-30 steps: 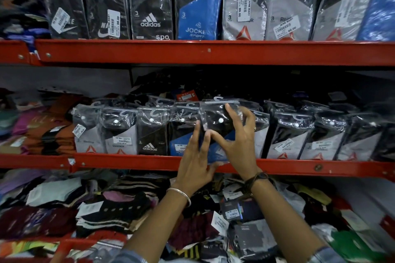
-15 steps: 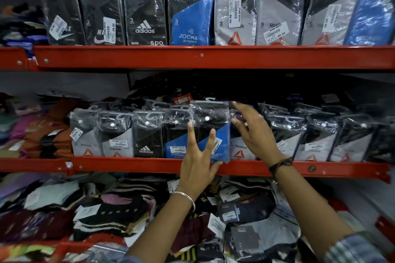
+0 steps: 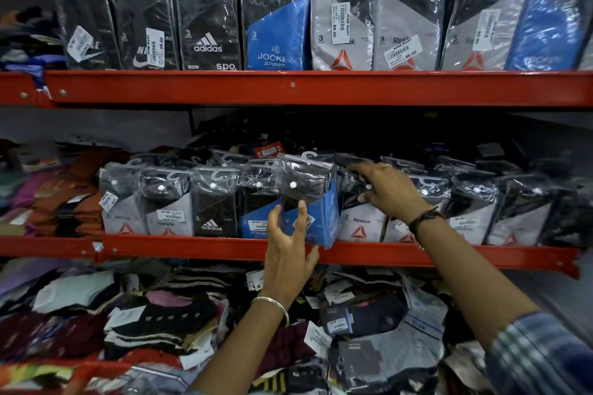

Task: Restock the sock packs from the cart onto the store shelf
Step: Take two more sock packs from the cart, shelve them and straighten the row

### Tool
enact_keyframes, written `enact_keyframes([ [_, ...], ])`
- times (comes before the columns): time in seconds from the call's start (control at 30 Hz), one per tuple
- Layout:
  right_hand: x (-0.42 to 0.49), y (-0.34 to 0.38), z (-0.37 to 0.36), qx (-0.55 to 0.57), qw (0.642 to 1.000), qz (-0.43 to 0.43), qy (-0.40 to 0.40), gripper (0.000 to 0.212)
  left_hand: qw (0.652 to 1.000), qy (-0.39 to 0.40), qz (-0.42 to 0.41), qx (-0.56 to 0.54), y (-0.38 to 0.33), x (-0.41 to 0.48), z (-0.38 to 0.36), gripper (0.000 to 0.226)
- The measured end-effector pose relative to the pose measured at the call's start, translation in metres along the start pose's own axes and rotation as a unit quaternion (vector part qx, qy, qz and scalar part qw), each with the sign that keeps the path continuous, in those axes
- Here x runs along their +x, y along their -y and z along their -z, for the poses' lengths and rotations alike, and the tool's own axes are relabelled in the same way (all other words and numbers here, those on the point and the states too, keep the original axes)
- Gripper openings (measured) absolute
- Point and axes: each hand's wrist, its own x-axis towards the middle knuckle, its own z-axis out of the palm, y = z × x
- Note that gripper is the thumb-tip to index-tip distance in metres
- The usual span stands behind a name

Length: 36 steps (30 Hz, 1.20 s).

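A blue and black Jockey sock pack [image 3: 308, 184] stands in the row on the middle red shelf [image 3: 192, 247], its lower corner sticking out over the shelf lip. My left hand [image 3: 288, 250] grips it from the front, fingers spread on its face and thumb under the corner. My right hand [image 3: 390, 191] lies flat with fingers apart on the tops of the grey Reebok packs [image 3: 361, 224] just right of it, holding nothing. An Adidas pack [image 3: 213, 212] and another Jockey pack [image 3: 253, 221] stand to the left. No cart shows.
The upper red shelf [image 3: 321, 86] carries a full row of tall sock packs [image 3: 279, 26]. Below the middle shelf lies a heap of loose socks and tagged packets [image 3: 160, 324]. Folded orange and purple socks [image 3: 64, 202] are stacked at the left.
My right hand let go of the blue pack and moved right onto the Reebok packs. The blue pack dropped lower into the row, with my left hand still on its front.
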Motion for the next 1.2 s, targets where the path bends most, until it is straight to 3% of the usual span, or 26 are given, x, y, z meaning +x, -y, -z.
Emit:
enact_keyframes([
  [0.23,-0.001,0.000,-0.006,-0.006,1.000,-0.006,-0.012,0.066,0.999,0.003,0.008,-0.032,-0.002,0.004,0.000,0.113],
  [0.43,0.000,0.003,-0.010,-0.005,1.000,-0.016,-0.012,0.066,0.998,0.021,0.023,-0.048,-0.019,0.008,0.000,0.108],
  [0.9,-0.007,0.000,-0.006,0.015,1.000,-0.013,-0.010,0.062,1.000,-0.012,0.012,0.020,-0.012,0.000,-0.004,0.108],
  [1.1,-0.009,0.001,-0.009,0.017,1.000,0.000,-0.020,0.062,0.999,0.025,0.042,0.023,-0.017,0.015,-0.016,0.082],
  [1.2,-0.012,0.003,-0.012,0.012,1.000,0.008,-0.026,0.065,0.993,0.052,0.015,0.107,-0.011,0.013,-0.029,0.068],
])
